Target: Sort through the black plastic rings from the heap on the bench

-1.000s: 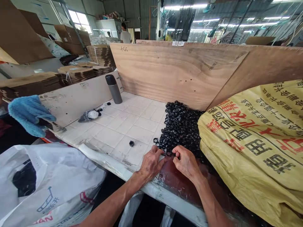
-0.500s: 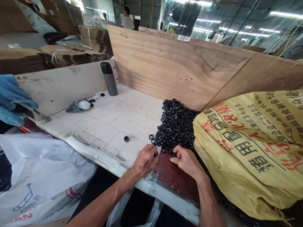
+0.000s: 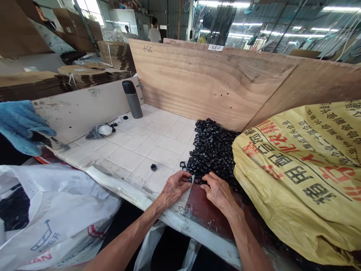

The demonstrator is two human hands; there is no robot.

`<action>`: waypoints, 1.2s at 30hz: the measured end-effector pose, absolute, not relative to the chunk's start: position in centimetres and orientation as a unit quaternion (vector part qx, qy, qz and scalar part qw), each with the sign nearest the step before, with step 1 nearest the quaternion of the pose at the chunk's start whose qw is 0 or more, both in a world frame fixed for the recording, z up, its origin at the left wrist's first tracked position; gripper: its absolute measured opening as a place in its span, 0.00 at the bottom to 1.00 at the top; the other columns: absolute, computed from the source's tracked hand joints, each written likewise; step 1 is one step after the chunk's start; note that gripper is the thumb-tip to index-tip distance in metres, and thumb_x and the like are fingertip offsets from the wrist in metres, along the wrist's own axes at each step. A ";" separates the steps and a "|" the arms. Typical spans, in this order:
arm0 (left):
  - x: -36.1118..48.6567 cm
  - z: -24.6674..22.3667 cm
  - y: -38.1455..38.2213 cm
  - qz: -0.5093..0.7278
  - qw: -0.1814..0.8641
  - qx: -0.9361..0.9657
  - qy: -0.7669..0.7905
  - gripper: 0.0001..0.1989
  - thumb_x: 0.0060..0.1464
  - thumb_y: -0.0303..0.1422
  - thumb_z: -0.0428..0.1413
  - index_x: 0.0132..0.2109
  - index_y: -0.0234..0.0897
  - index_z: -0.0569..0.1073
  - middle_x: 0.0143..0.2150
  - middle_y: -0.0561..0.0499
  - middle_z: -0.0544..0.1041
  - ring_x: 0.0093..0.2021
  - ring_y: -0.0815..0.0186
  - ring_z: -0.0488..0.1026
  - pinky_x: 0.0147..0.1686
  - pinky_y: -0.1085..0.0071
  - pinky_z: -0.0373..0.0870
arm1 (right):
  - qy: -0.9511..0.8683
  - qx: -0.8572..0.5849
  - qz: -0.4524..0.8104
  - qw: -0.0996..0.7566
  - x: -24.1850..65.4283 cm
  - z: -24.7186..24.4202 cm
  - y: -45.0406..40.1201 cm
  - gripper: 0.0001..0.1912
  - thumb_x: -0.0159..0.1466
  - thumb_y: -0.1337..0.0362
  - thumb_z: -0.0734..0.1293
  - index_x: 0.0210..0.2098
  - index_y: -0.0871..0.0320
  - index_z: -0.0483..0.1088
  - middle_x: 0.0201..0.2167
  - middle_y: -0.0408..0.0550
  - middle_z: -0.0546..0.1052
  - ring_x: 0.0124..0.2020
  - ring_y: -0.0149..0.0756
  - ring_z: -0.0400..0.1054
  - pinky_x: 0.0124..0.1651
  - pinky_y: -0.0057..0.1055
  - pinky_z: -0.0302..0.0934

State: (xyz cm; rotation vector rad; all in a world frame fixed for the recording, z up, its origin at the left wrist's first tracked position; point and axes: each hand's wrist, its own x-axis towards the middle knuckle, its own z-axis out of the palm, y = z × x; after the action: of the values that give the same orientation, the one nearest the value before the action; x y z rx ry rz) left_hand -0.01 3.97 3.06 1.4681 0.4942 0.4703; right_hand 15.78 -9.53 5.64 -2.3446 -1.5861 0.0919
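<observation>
Watching from afar, I see my left hand [image 3: 175, 187] with its grip clamped on a black piece [image 3: 190, 180], thumb and fingers on either side of it. My right hand [image 3: 217, 190] is at the near edge of the heap of black rings [image 3: 213, 148]; whether its grip holds one, I cannot tell. The heap lies on the counter [image 3: 160, 150], beside the yellow sack [image 3: 282, 180].

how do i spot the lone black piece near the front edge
Start at the yellow sack on the right, then the heap of black rings beside it. Left of that heap, on the pale tiles near the front edge, lies one small black piece. Unlike the heaped rings, it lies alone, touching no other.
</observation>
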 end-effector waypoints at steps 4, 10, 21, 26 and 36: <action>-0.1 4.0 4.1 0.203 0.740 0.598 0.232 0.15 0.50 0.31 0.64 0.45 0.35 0.74 0.34 0.52 0.77 0.36 0.67 0.73 0.40 0.71 0.68 | -0.560 -0.789 0.027 0.254 15.6 5.9 -9.4 0.03 0.62 0.69 0.66 0.35 0.55 0.69 0.37 0.47 0.71 0.33 0.36 0.70 0.35 0.29 0.62; -0.6 5.0 3.9 0.207 0.795 0.541 0.181 0.16 0.49 0.33 0.67 0.44 0.35 0.74 0.38 0.51 0.79 0.37 0.68 0.75 0.42 0.71 0.69 | -0.524 -0.699 0.149 0.463 14.8 7.0 -9.3 0.04 0.62 0.65 0.68 0.36 0.55 0.68 0.37 0.46 0.75 0.34 0.35 0.70 0.37 0.29 0.66; -0.8 5.9 3.8 0.225 0.821 0.503 0.147 0.16 0.50 0.33 0.67 0.44 0.34 0.74 0.39 0.48 0.81 0.40 0.66 0.77 0.46 0.70 0.70 | -0.413 -0.626 0.337 0.570 14.5 7.4 -9.1 0.12 0.62 0.58 0.71 0.44 0.55 0.76 0.43 0.47 0.79 0.43 0.39 0.75 0.49 0.34 0.71; -0.8 5.6 3.9 0.222 0.825 0.497 0.152 0.19 0.49 0.37 0.68 0.46 0.34 0.74 0.39 0.46 0.81 0.42 0.61 0.78 0.49 0.63 0.71 | -0.426 -0.622 0.305 0.581 14.5 6.6 -8.9 0.14 0.65 0.58 0.67 0.49 0.53 0.77 0.52 0.49 0.74 0.46 0.39 0.74 0.48 0.36 0.74; -0.8 5.8 3.8 0.224 0.810 0.514 0.173 0.17 0.48 0.35 0.69 0.44 0.34 0.76 0.40 0.47 0.81 0.41 0.63 0.77 0.47 0.66 0.72 | -0.474 -0.664 0.225 0.533 14.0 6.1 -8.6 0.08 0.65 0.62 0.68 0.43 0.54 0.76 0.44 0.49 0.77 0.43 0.38 0.73 0.46 0.33 0.70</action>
State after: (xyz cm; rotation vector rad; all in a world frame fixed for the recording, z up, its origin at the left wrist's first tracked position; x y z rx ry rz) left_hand -0.75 3.82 5.79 1.0974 0.3705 0.4781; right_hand 13.97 -8.55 6.13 -1.5835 -1.1296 0.5360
